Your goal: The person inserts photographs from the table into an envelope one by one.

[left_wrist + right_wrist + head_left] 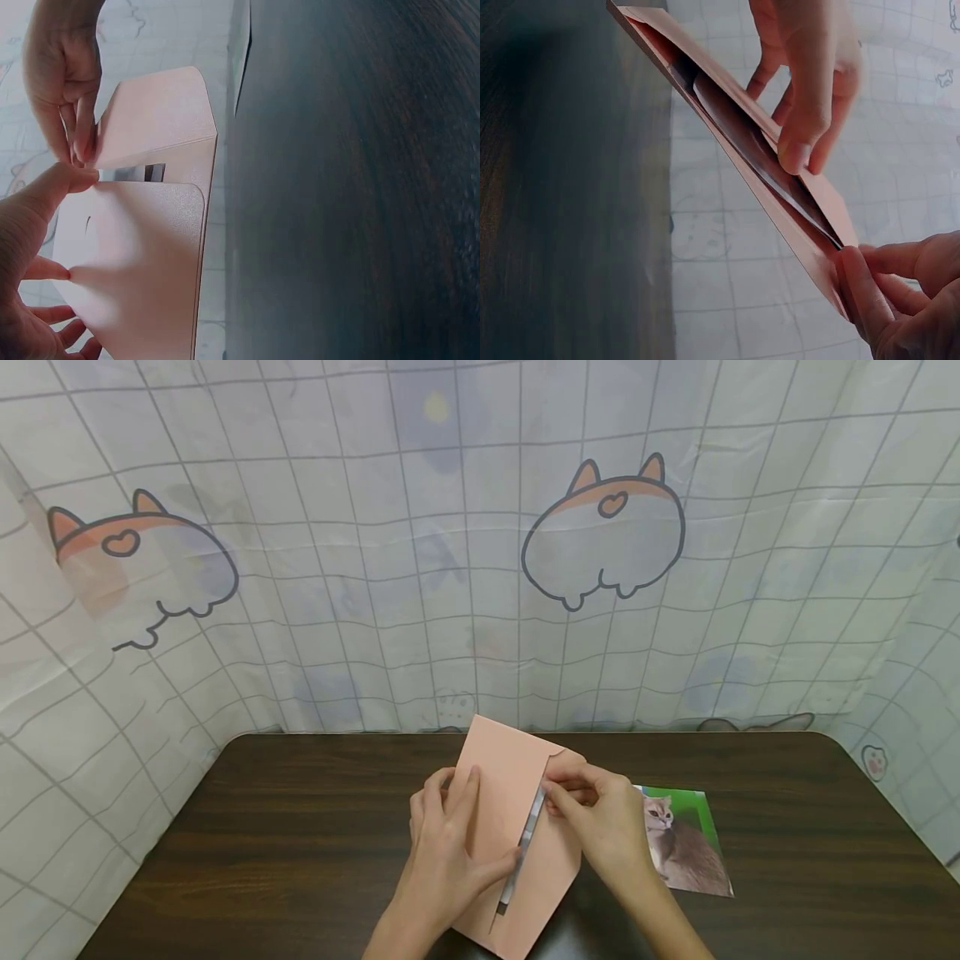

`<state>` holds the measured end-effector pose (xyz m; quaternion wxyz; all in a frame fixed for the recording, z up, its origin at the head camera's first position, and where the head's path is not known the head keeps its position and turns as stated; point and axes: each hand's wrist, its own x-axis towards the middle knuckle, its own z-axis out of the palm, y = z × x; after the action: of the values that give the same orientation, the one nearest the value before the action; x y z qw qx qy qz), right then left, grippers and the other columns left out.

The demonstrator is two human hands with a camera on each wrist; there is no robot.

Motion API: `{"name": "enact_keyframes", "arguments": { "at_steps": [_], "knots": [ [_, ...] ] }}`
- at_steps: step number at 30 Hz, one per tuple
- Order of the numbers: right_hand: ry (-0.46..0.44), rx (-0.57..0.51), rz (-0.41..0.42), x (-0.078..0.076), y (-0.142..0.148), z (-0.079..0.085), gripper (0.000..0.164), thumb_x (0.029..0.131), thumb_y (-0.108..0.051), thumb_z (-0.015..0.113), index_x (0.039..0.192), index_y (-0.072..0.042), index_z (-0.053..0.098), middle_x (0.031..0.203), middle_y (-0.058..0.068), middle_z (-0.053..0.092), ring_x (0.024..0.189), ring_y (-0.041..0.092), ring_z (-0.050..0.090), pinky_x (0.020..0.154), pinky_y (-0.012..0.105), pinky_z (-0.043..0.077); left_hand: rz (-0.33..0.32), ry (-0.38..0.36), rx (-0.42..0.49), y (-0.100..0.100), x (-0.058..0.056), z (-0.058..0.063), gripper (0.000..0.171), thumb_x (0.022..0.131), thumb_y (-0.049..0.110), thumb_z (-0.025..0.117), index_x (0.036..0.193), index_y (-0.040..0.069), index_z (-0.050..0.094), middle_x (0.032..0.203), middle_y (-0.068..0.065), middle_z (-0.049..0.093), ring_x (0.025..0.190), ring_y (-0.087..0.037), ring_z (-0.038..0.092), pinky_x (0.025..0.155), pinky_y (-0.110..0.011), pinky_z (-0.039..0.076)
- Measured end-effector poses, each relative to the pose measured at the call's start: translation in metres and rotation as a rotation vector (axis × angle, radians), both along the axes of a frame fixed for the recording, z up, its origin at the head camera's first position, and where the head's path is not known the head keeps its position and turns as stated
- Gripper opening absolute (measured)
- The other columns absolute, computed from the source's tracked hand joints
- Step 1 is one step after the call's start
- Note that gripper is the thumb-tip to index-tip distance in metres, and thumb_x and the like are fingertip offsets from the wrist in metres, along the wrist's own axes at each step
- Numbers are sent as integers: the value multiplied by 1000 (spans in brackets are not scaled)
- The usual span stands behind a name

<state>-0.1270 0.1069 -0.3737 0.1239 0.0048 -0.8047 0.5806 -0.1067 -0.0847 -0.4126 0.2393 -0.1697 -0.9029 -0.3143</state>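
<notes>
A pink envelope (502, 768) is held up at a slant above the table, its flap (161, 105) folded back. Inside its long mouth shows the edge of a card or photo (742, 139), grey and dark; the rest is hidden. My left hand (442, 852) grips the envelope by its left side, index finger along the front panel and thumb at the mouth. At the mouth's upper end, my right hand (603, 814) pinches the card's end between thumb and fingers, close against the flap. Right of the envelope, a cat picture (686, 847) lies on the table, partly covered by my right hand.
The dark wood-grain table (300, 835) ends at a rounded back edge. Behind and beside it hangs a white checked curtain (360, 568) with cartoon animal prints.
</notes>
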Motion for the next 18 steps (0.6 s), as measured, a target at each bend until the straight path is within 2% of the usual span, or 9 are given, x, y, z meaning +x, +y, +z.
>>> {"name": "enact_keyframes", "arguments": {
  "at_steps": [9, 15, 18],
  "knots": [
    [6, -28, 25, 2, 4, 3, 9, 91, -2, 80, 99, 2, 80, 86, 12, 78, 63, 9, 69, 61, 24, 60, 17, -17, -28, -1, -3, -2, 94, 69, 32, 97, 148, 1, 58, 141, -21, 46, 122, -44, 44, 94, -61, 45],
    [3, -24, 32, 2, 6, 6, 10, 92, -2, 79, 101, 2, 80, 85, 12, 77, 65, 9, 69, 62, 24, 60, 24, -65, -28, -8, -4, 0, 94, 71, 31, 97, 150, 2, 56, 144, -20, 44, 125, -44, 42, 96, -62, 43],
    [10, -15, 28, 2, 7, 6, 9, 92, -2, 79, 101, 1, 80, 86, 11, 77, 65, 9, 69, 62, 24, 60, 35, -64, -28, -12, -6, 2, 92, 71, 30, 96, 149, 2, 57, 143, -21, 45, 125, -45, 42, 96, -62, 43]
  ]
}}
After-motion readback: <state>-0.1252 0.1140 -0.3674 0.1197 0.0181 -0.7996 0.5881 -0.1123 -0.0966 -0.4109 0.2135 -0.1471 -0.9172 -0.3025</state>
